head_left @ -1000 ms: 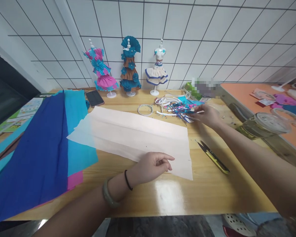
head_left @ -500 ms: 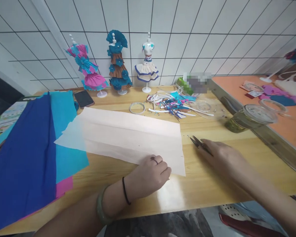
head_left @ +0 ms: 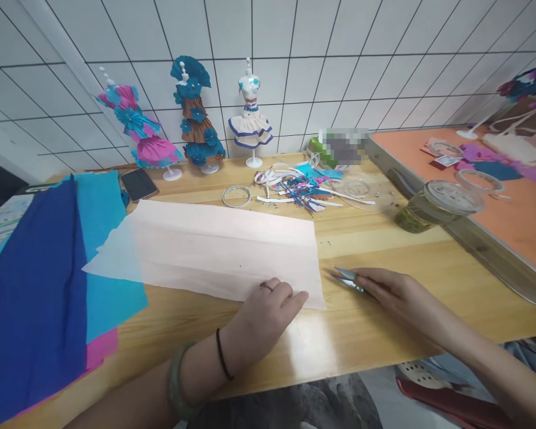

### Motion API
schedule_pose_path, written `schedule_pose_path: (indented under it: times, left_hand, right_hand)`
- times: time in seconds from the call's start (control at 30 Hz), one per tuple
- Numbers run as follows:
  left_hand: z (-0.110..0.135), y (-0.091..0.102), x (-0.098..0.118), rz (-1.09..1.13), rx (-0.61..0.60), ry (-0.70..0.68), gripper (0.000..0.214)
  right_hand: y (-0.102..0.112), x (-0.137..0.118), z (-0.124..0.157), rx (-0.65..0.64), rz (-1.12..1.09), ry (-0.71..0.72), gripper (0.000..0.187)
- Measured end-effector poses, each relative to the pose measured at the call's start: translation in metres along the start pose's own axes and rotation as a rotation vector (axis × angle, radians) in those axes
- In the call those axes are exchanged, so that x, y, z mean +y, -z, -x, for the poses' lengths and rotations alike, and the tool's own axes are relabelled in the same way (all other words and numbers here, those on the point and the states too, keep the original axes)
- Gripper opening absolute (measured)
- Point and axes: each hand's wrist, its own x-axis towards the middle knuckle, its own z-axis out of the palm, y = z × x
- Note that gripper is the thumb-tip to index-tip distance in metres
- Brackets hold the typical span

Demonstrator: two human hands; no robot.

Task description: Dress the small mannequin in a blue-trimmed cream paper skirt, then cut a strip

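Note:
A pale pinkish-white sheet of crepe paper (head_left: 205, 244) lies flat on the wooden table, its left end overlapping turquoise paper. My left hand (head_left: 270, 319) is at its near edge towards the right, fingers bent over the edge and the thumb side partly hidden. To the right of the sheet, my right hand (head_left: 395, 292) grips a small pair of scissors (head_left: 349, 280). The scissors' blades are slightly apart, pointing left at the sheet's right edge without touching it. Their handles are mostly covered by my fingers.
Dark blue paper (head_left: 40, 286) and turquoise paper (head_left: 105, 250) cover the left side. Behind are a phone (head_left: 139, 185), a tape roll (head_left: 236, 196), paper scraps (head_left: 299, 185) and three dressed mini mannequins (head_left: 250, 125). A lidded jar (head_left: 415, 214) stands by the orange-topped surface (head_left: 509, 208).
My right hand has turned the scissors and brought them nearer the sheet's lower right edge. A finger of my left hand has straightened a little. The view has shifted slightly to the right.

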Motion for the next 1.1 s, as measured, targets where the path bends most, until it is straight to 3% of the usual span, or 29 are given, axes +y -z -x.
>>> schedule_pose_path:
  times: [0.13,0.23,0.4,0.57,0.9,1.1]
  left_hand:
    - [0.0,-0.005,0.0,0.101,-0.01,0.091,0.033]
    - [-0.001,-0.007,-0.001,0.089,-0.031,0.101,0.023]
    - [-0.003,-0.003,-0.003,-0.033,-0.014,0.025,0.016]
    - [0.002,-0.001,-0.001,-0.094,0.046,0.0,0.021]
    - [0.009,0.004,0.002,-0.167,0.119,-0.084,0.02]
    - [0.01,0.006,0.001,-0.21,0.104,-0.113,0.019]
  right_hand:
    - [0.0,-0.015,0.002,-0.132,-0.113,-0.047,0.046]
    - [0.003,-0.024,0.002,-0.232,-0.161,-0.069,0.047]
    - [0.01,-0.028,0.0,-0.435,-0.245,-0.209,0.047]
    - [0.014,-0.034,-0.009,-0.609,-0.349,-0.227,0.044]
    - [0.005,-0.034,-0.024,-0.67,-0.494,-0.282,0.044]
    - [0.0,-0.041,-0.029,-0.71,-0.558,-0.293,0.043]
